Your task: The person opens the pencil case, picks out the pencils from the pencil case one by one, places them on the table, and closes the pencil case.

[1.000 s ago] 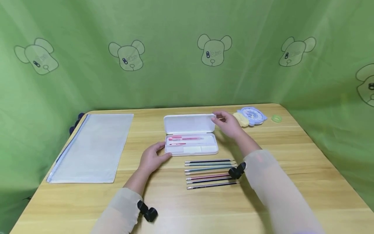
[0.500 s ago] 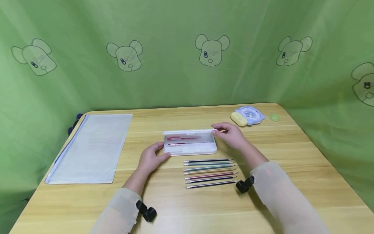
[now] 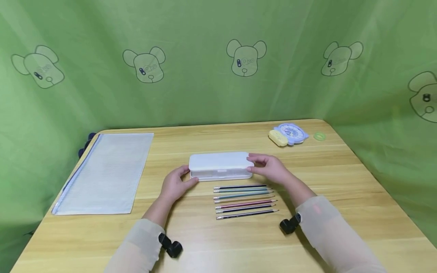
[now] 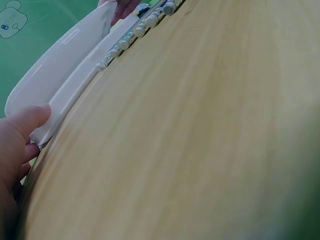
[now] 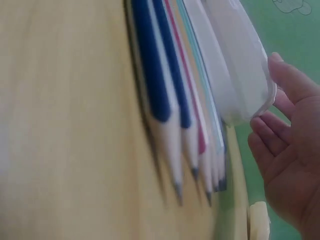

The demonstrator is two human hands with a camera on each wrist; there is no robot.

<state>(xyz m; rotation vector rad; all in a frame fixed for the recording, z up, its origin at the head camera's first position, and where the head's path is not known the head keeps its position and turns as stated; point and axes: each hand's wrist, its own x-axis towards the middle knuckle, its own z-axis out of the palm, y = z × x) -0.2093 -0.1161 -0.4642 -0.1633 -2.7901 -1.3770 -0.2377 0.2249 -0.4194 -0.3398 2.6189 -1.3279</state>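
A white pencil case [image 3: 218, 161] sits mid-table, its lid tilted down with a gap along the front. My left hand [image 3: 175, 184] holds the left end of its base; in the left wrist view the thumb [image 4: 35, 117] lies against the case's front wall. At the other end my right hand [image 3: 271, 168] pinches the lid's right edge between thumb and fingers, seen closer in the right wrist view with the lid [image 5: 245, 55]. Pens inside the case are hidden by the lid. Several pencils [image 3: 244, 203] lie in a row in front of the case, points to the right.
On the left lies a translucent zip pouch [image 3: 106, 174]. At the back right are a blue clock-shaped item [image 3: 291, 133], a small yellow block [image 3: 278, 138] and a green ring [image 3: 319, 136]. A green curtain [image 3: 194, 98] hangs behind the wooden table.
The case's lid has swung forward and down from standing fully raised, with my right hand following it forward and down. My left hand has stayed at the case's left end.
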